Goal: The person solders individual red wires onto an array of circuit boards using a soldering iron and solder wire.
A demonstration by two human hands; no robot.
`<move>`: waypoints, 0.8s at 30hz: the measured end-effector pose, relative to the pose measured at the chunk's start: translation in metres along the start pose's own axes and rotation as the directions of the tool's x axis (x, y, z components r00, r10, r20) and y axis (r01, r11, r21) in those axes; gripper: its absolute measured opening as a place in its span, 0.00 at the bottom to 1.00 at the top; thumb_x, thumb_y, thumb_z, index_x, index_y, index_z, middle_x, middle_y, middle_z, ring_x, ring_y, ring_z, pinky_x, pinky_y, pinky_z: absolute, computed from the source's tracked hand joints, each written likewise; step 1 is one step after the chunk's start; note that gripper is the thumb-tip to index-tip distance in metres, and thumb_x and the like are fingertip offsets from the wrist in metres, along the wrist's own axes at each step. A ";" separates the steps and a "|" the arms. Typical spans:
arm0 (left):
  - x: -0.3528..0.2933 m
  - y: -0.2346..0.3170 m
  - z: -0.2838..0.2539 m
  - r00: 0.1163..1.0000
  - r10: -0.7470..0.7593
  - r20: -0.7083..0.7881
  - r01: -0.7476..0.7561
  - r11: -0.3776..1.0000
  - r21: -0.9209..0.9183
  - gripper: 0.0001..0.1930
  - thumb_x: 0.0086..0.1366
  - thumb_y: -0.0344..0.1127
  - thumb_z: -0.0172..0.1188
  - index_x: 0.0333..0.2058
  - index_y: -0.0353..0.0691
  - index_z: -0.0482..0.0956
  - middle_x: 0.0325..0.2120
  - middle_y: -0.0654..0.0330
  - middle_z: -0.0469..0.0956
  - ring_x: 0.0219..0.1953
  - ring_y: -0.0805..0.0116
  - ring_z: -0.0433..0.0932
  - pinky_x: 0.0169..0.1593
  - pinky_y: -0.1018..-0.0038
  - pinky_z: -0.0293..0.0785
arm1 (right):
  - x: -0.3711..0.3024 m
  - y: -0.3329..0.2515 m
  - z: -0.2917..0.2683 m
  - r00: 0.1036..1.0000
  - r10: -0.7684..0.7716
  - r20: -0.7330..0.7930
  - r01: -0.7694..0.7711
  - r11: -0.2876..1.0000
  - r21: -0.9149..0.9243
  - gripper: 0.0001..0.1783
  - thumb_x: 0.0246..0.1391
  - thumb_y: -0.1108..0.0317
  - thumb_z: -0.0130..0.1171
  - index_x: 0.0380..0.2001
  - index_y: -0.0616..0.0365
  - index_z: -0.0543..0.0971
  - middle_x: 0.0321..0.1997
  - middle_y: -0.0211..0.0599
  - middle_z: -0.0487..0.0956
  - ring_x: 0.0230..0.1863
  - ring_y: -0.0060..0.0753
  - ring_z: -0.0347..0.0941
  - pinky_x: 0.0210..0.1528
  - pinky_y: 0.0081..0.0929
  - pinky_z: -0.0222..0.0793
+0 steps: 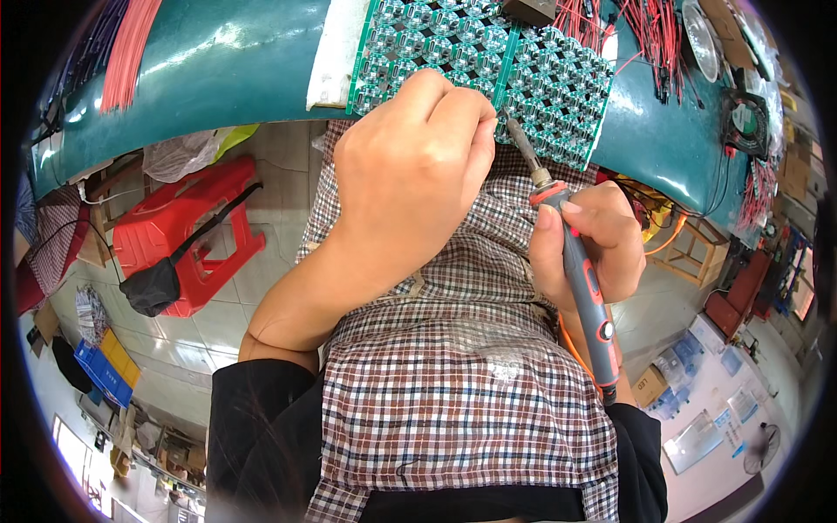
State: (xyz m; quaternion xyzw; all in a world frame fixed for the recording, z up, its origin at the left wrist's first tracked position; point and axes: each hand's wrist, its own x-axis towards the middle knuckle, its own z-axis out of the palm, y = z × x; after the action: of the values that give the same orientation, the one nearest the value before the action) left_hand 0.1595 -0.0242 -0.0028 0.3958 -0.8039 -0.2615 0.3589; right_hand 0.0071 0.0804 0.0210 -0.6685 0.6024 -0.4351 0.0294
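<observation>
A grey and red soldering iron (586,270) is held like a pen in my right hand (615,240). Its metal tip points up and left at the lower part of a panel of green circuit boards (558,96) filled with small clear parts. Whether the tip touches the panel I cannot tell. My left hand (418,161) is closed in a pinch over the panel's lower edge, left of the iron's tip. The back of the hand hides what its fingertips hold. The panel rests over a white slab (336,57) on the green bench (227,65).
Pink wires (131,52) and dark wires (83,61) lie at the bench's far left. Red and black wires (654,39) lie at the far right, near a small black fan (744,122). A red plastic stool (187,231) stands below left, and a wooden stool (693,253) below right.
</observation>
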 end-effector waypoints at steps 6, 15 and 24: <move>0.001 0.001 -0.001 1.000 -0.002 0.017 0.002 1.000 -0.004 0.05 0.55 0.31 0.69 0.29 0.43 0.80 0.26 0.61 0.74 0.25 0.61 0.79 0.27 0.67 0.75 | -0.001 -0.005 0.000 1.000 -0.006 0.027 0.007 0.999 -0.041 0.18 0.42 0.77 0.72 0.34 0.56 0.73 0.24 0.34 0.75 0.20 0.33 0.72 0.21 0.27 0.68; 0.002 0.000 -0.003 1.000 0.007 0.012 -0.007 1.000 -0.021 0.05 0.57 0.27 0.70 0.31 0.41 0.83 0.26 0.64 0.79 0.19 0.72 0.75 0.24 0.75 0.70 | 0.002 -0.004 0.002 0.997 -0.054 0.051 0.057 0.997 -0.059 0.18 0.44 0.76 0.73 0.35 0.55 0.73 0.24 0.34 0.75 0.21 0.34 0.72 0.21 0.27 0.67; 0.000 0.001 -0.006 1.000 -0.009 0.020 0.010 0.999 -0.049 0.05 0.57 0.25 0.70 0.31 0.40 0.83 0.27 0.63 0.78 0.21 0.73 0.76 0.24 0.76 0.71 | 0.007 -0.002 0.003 0.998 -0.062 0.023 0.062 0.997 -0.041 0.17 0.45 0.76 0.72 0.35 0.56 0.73 0.23 0.34 0.75 0.20 0.33 0.71 0.21 0.28 0.66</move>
State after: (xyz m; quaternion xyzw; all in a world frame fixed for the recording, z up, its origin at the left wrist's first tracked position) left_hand 0.1642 -0.0248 0.0018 0.3879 -0.7990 -0.2865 0.3593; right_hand 0.0101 0.0736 0.0241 -0.6920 0.5901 -0.4158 0.0083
